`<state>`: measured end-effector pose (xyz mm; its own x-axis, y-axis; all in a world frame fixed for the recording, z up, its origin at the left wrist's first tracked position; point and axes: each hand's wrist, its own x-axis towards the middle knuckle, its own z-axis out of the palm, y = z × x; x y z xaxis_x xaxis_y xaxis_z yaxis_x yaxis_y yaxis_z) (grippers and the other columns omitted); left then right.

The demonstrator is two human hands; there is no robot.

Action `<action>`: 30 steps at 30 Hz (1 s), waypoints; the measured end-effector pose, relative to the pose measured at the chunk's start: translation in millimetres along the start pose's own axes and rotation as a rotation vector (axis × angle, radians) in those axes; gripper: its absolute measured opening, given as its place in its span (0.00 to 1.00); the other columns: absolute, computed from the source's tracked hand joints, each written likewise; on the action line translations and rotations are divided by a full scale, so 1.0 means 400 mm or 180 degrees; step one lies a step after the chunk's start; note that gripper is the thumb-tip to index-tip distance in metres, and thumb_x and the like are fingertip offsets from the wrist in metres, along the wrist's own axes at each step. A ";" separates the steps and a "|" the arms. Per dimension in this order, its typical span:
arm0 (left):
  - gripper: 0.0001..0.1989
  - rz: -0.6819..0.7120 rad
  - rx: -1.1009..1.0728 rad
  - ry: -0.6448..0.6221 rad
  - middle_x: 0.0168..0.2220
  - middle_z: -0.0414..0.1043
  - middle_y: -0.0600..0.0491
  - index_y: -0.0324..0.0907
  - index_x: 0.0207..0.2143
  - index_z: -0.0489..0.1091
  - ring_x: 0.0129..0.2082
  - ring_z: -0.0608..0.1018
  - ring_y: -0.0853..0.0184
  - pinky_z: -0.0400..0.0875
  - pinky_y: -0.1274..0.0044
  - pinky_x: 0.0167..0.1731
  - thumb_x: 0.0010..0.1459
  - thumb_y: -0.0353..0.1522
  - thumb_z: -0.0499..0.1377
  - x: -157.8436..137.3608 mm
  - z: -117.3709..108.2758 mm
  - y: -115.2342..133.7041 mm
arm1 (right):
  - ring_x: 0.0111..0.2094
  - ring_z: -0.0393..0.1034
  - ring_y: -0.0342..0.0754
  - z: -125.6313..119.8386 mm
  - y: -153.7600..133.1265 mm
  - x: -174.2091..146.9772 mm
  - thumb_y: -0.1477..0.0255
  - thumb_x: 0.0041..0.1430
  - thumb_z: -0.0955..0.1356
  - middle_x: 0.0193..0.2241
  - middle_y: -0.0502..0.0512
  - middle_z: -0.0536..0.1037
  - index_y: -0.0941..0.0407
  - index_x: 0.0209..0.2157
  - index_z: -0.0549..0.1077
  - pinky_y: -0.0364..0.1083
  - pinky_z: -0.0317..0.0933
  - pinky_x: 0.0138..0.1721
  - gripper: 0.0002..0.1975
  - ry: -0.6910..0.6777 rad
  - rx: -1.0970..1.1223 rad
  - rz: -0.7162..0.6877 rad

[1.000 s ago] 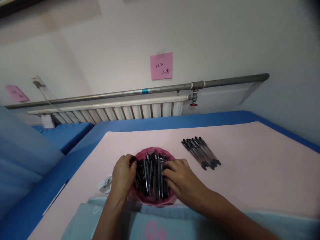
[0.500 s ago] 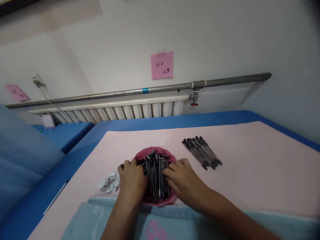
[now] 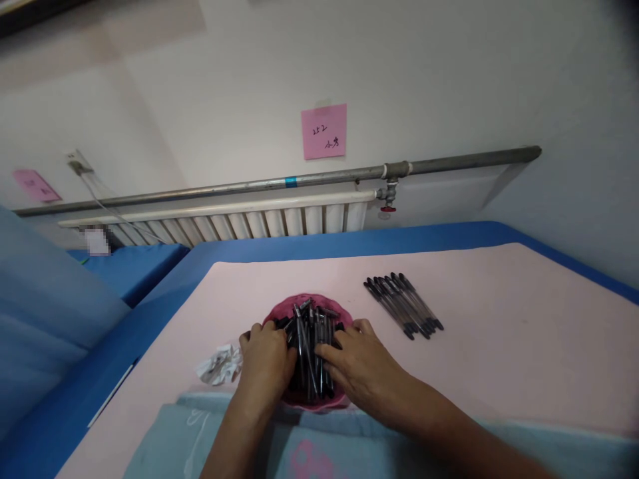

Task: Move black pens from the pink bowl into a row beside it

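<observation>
In the head view, a round pink basket [image 3: 344,401] with a wavy rim holds several black pens [image 3: 308,356], most lying lengthwise. My left hand [image 3: 267,358] curls in over the basket's left side, its fingers closed about pens there; the fingertips are partly hidden. From the right, my right hand [image 3: 360,356] reaches over the rim, with thumb and fingers pressed on the pens in the middle. Beyond it, a row of capped clear-barrelled pens [image 3: 404,305] lies side by side on the pink mat [image 3: 509,332].
Crumpled white paper [image 3: 219,364] lies left of the basket. A light blue towel [image 3: 239,442] runs along the near edge. A thin white stick-like item [image 3: 112,394] rests at the mat's left edge. Behind the blue surface [image 3: 309,245] stand a radiator [image 3: 269,223] and pipe.
My right hand has shifted slightly left, deeper over the pens. Some pens in the basket have tilted and bunched toward the left. The row on the mat is unmoved.
</observation>
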<state>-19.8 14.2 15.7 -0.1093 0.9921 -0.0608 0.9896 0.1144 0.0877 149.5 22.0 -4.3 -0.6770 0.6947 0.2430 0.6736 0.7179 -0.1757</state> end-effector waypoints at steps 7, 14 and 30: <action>0.12 -0.0109 -0.0115 0.0101 0.37 0.70 0.45 0.40 0.28 0.71 0.41 0.67 0.55 0.57 0.64 0.39 0.49 0.35 0.50 0.001 -0.011 0.002 | 0.31 0.60 0.47 -0.007 -0.009 0.005 0.74 0.56 0.62 0.27 0.53 0.70 0.55 0.31 0.68 0.49 0.47 0.38 0.05 -0.0036 0.0186 0.0128; 0.09 -0.0050 -0.1591 0.0506 0.28 0.69 0.51 0.41 0.25 0.67 0.32 0.70 0.64 0.61 0.73 0.34 0.50 0.35 0.51 0.004 -0.013 -0.006 | 0.35 0.62 0.47 -0.005 0.001 0.008 0.77 0.55 0.60 0.30 0.52 0.71 0.55 0.33 0.67 0.48 0.51 0.39 0.06 0.0289 0.0764 0.0404; 0.08 -0.0902 -0.6386 0.0168 0.24 0.70 0.56 0.39 0.29 0.62 0.25 0.75 0.72 0.73 0.75 0.29 0.45 0.24 0.59 0.007 -0.042 -0.001 | 0.34 0.68 0.44 -0.062 -0.022 0.009 0.82 0.51 0.59 0.33 0.49 0.73 0.54 0.40 0.64 0.44 0.61 0.35 0.16 0.0175 0.2450 0.0510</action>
<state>-22.0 17.9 32.2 -0.2505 0.9358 -0.2482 -0.5284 0.0826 0.8450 148.4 17.0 21.8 -0.5600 0.8035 0.2021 0.3533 0.4522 -0.8189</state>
